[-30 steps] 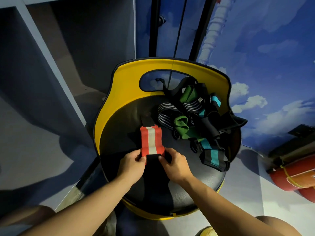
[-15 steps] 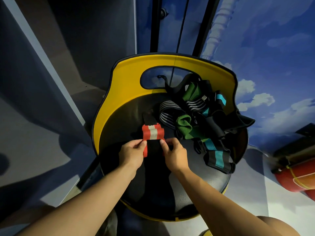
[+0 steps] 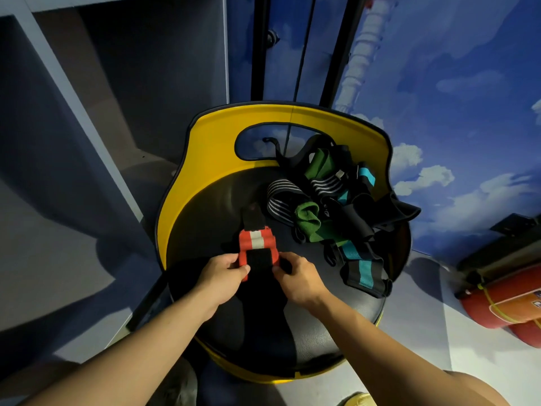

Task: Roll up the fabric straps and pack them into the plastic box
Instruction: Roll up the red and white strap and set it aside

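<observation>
Both hands, left hand (image 3: 222, 271) and right hand (image 3: 295, 276), pinch the red-and-white strap (image 3: 257, 247); roll thicker than before (rolling nearly done).

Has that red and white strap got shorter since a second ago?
Yes. The flat red and white strap shows less length on the black seat; its rolled near end has crept toward the yellow backrest.

The red-and-white strap (image 3: 257, 246) between my hands is woven cloth, matt, with a fuzzy black patch. At two o'clock the pile of straps (image 3: 328, 212) is the same ribbed elastic cloth — green, teal, striped. The chair seat (image 3: 330, 326) under them looks like grained black leatherette, faintly glossy; its yellow back (image 3: 205, 159) is smooth — likely plastic.
</observation>
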A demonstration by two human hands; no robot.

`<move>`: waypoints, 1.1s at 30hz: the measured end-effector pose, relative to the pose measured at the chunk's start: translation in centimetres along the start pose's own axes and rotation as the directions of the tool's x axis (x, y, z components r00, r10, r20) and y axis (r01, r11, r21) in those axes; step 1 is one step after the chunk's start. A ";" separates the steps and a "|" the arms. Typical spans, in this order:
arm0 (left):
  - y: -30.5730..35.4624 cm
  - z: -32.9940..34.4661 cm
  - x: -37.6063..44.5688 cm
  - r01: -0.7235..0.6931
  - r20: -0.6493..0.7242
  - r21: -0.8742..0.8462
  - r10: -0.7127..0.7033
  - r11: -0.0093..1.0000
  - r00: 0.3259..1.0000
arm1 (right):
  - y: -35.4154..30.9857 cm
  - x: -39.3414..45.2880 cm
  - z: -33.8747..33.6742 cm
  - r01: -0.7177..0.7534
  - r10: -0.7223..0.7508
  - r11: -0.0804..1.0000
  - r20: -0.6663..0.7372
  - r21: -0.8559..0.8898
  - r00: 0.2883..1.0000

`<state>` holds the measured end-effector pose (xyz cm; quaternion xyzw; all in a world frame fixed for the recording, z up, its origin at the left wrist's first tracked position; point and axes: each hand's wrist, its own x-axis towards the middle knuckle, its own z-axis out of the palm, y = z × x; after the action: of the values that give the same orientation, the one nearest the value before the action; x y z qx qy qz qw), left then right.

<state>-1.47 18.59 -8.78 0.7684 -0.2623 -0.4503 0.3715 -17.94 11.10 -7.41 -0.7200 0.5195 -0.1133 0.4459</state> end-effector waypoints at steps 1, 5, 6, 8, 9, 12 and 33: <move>0.2 -0.3 0.1 0.010 0.015 0.003 -0.010 1.000 1.000 | 0.0 0.0 -0.1 0.000 0.000 1.000 0.011 -0.023 1.000; 0.7 -1.0 1.1 0.044 0.028 -0.038 -0.043 0.998 0.999 | -0.1 0.8 0.0 0.009 -0.009 0.996 0.000 -0.089 1.000; 0.8 -1.0 1.5 0.050 0.014 -0.043 -0.049 0.998 0.999 | -0.1 1.2 0.0 0.004 -0.005 0.995 -0.011 -0.098 1.000; 0.9 -0.7 1.9 0.050 -0.043 -0.052 -0.052 0.997 0.998 | -0.2 1.9 0.3 -0.010 0.006 0.995 -0.044 -0.104 0.999; 0.9 -0.5 2.0 0.039 -0.091 -0.057 -0.044 0.998 0.995 | -0.2 2.2 0.5 -0.010 0.004 0.996 -0.078 -0.083 0.997; 1.3 0.4 2.0 -0.015 -0.208 -0.092 -0.005 0.996 0.978 | -0.6 2.6 0.9 -0.010 0.019 0.999 -0.179 0.047 0.984; 2.3 -0.1 1.1 0.153 0.015 -0.236 -0.154 0.960 0.988 | -0.8 2.1 0.1 -0.126 0.129 0.989 -0.035 0.070 0.991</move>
<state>-1.02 16.46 -7.44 0.7374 -0.1458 -0.5045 0.4247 -16.46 9.44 -7.46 -0.6674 0.5690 -0.1162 0.4662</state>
